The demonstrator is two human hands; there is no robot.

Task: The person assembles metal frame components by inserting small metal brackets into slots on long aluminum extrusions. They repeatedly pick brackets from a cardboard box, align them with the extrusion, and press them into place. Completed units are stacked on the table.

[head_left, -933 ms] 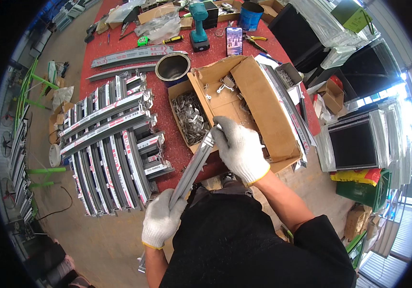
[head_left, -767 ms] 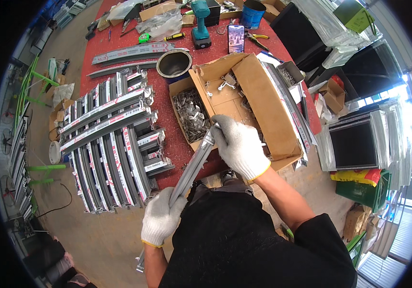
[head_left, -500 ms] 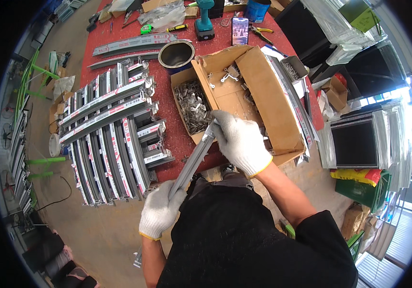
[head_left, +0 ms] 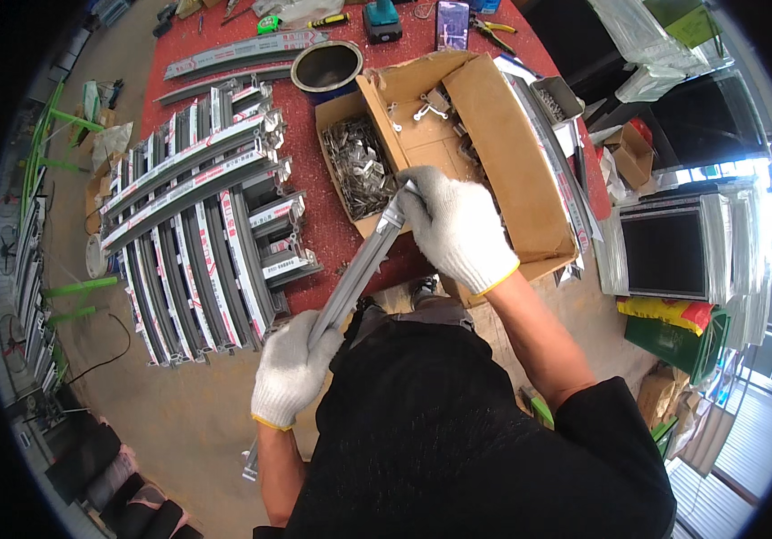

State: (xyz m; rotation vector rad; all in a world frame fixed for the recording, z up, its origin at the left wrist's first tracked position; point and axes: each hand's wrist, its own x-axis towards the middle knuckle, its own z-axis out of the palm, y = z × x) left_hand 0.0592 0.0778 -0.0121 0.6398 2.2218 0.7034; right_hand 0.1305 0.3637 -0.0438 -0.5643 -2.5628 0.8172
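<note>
A long grey metal profile (head_left: 361,272) slants in front of my body, its far end near the parts boxes. My left hand (head_left: 294,366), in a white knitted glove, is wrapped round its lower stretch. At the upper end, my gloved right hand (head_left: 463,232) pinches the profile's tip with thumb and fingers. A shiny metal bit shows at that tip; whether it is a separate piece I cannot tell. Just beyond lies a small cardboard box (head_left: 322,135) full of small metal fittings (head_left: 357,162). Beside it stands a larger open cardboard box (head_left: 516,148) with a few metal brackets (head_left: 433,106).
Stacked profiles (head_left: 197,211) lie crosswise at the left of the red table (head_left: 319,216). A round dark pot (head_left: 326,70), a teal power tool (head_left: 382,22), a phone (head_left: 452,25) and pliers (head_left: 494,34) stand or lie farther back. Wrapped panels (head_left: 674,251) lean at the right.
The table and boxes sit slightly higher and farther left in view. Both hands keep their hold on the profile, which has barely shifted.
</note>
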